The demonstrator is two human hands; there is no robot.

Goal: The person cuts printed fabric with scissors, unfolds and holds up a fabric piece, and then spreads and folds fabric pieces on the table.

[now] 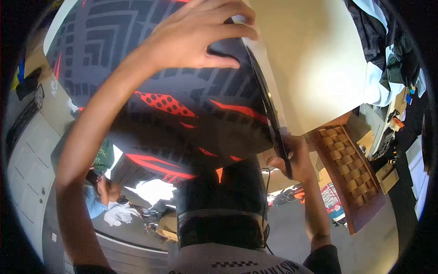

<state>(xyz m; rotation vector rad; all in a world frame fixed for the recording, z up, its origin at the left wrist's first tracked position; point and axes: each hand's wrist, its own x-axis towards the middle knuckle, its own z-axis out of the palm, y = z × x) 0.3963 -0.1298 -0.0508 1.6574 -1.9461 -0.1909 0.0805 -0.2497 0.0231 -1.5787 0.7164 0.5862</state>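
Observation:
A dark sheet with grey line patterns and red shapes covers the upper left and centre. Along its right edge runs a long, thin black strip. My left hand rests on the sheet at the top, thumb and fingers spread, with fingertips reaching over the strip's upper part. My right hand is closed around the strip's lower end, with the thumb on its left side. A pale, smooth board or tabletop lies right of the strip.
Dark and white clothes lie at the upper right. A woven brown panel in a wooden frame stands at the right. A person is at the lower left, near white cloth. A white door shows at the far left.

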